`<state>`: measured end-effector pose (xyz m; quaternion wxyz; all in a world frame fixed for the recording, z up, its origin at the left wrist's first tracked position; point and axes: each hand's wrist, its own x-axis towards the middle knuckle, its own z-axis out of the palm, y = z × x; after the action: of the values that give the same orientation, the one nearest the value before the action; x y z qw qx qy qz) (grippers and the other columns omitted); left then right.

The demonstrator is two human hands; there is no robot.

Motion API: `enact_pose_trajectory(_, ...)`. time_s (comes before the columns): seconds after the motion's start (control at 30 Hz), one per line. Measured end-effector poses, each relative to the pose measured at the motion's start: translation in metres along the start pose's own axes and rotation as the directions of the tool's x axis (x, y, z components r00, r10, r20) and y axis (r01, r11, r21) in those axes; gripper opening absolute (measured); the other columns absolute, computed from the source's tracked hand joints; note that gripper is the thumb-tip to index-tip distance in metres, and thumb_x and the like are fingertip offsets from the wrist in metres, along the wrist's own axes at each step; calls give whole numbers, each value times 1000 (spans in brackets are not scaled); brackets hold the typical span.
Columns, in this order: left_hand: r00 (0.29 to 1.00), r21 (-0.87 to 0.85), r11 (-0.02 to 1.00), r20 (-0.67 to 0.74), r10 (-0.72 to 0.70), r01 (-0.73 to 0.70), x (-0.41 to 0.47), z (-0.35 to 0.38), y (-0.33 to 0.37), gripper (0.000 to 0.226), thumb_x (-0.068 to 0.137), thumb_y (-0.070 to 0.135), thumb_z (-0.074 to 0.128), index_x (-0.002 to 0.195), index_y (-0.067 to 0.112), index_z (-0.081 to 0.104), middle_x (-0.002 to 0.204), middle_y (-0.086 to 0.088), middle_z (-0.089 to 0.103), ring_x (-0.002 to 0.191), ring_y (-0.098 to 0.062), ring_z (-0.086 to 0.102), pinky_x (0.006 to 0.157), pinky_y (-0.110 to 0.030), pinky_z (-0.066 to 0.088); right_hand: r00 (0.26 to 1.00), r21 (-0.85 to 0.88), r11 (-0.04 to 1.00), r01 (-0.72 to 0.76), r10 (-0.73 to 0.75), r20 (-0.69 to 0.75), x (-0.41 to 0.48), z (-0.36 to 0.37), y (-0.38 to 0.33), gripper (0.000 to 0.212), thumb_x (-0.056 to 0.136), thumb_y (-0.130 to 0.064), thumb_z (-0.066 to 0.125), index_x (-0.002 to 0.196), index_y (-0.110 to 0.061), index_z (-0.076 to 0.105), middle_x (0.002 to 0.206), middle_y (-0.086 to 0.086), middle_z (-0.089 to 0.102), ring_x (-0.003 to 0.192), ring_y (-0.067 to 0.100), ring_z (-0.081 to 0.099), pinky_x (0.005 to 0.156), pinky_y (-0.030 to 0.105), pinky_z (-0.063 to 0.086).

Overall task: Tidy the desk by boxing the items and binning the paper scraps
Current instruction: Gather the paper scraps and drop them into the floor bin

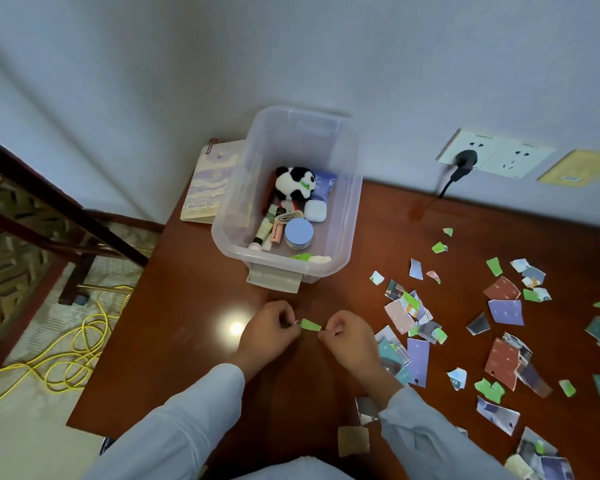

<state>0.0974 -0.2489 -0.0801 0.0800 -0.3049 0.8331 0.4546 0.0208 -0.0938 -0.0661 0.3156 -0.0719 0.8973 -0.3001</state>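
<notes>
Green paper scrap [310, 324] sits just above surface [194, 323], stretched between both hands, directly in front of clear box [350, 202].

Left hand [271, 329]: fingers curled, pinching scrap's left end. Right hand [349, 337]: fingers curled, pinching its right end.

Likely step: scrap bound for bin. Bin not in view.

To do well:
- pass scrap to one hand, pinch kept firm
- free hand rakes loose scraps [505, 311], spread near right hand, into one pile
- carry together
- keep paper out of box, which already holds panda plush [295, 183] and small items
</notes>
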Motion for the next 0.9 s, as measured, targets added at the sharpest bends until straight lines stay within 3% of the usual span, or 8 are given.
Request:
enact_pose_trajectory(0.07, 993, -321, 940, 9, -117, 113, 1, -2, 1, 22, 81, 8, 69, 71, 17, 51, 72, -6, 60, 64, -18, 60, 63, -32, 51, 992, 308, 943, -121, 107, 64, 2, -4, -2, 10, 81, -14, 72, 81, -17, 63, 79, 2, 70, 73, 17, 69, 65, 32, 59)
enact_pose_trajectory(0.17, 975, -562, 800, 62, -215, 212, 0, -4, 6, 22, 83, -1, 68, 75, 11, 52, 68, -8, 59, 56, -17, 61, 56, -26, 53, 952, 678, 669, -305, 212, 219, -2, -12, -9, 15, 86, 0, 66, 98, -8, 64, 96, 15, 70, 82, 23, 73, 67, 29, 60)
enact_pose_trajectory(0.27, 963, -713, 653, 135, -232, 257, -2, -4, 16, 21, 82, -4, 69, 82, 9, 53, 71, -9, 62, 56, -15, 62, 55, -24, 55, 921, 802, 455, -388, 225, 318, -5, -15, -8, 22, 92, 5, 53, 107, -6, 64, 103, 17, 65, 90, 27, 70, 73, 32, 60)
enact_pose_trajectory(0.33, 952, -763, 575, 187, -241, 295, -3, -4, 22, 19, 83, -5, 64, 83, 10, 53, 74, -10, 65, 59, -15, 63, 56, -24, 55, 912, 806, 430, -406, 247, 327, -5, -15, -6, 24, 91, 7, 46, 99, -4, 65, 97, 17, 62, 85, 26, 66, 73, 33, 59)
enact_pose_trajectory(0.47, 926, -814, 445, 300, -229, 374, -4, -7, 31, 24, 85, -8, 36, 73, 10, 46, 66, -11, 59, 51, -17, 57, 50, -25, 52, 896, 775, 457, -436, 297, 330, -3, -12, -5, 19, 89, -15, 46, 75, -9, 58, 68, 5, 50, 62, 16, 50, 57, 28, 46)
enact_pose_trajectory(0.63, 906, -864, 274, 391, -164, 422, -11, -13, 31, 26, 86, 11, 25, 68, 8, 43, 64, -14, 58, 52, -22, 55, 48, -25, 50, 996, 325, 942, -84, 67, 64, 4, -2, -5, 4, 84, -17, 67, 87, -16, 66, 81, -4, 61, 72, 11, 55, 64, 24, 44)
enact_pose_trajectory(0.73, 891, -825, 346, 376, -254, 447, -9, -13, 28, 48, 97, 42, 27, 61, 13, 43, 56, -4, 43, 45, -15, 36, 41, -20, 30, 997, 16, 999, 46, -47, 69, 7, 6, -6, 23, 82, -22, 70, 103, -28, 63, 101, -11, 60, 89, 9, 57, 71, 22, 46)
enact_pose_trajectory(0.9, 970, -400, 884, 92, -226, 244, -6, -4, 18, 10, 88, 24, 66, 87, 16, 60, 58, 5, 43, 50, -8, 38, 44, -14, 32, 990, -208, 968, 138, -136, 23, 5, 14, -10, 20, 84, -29, 67, 103, -35, 63, 102, -11, 51, 89, 14, 59, 69, 29, 51)
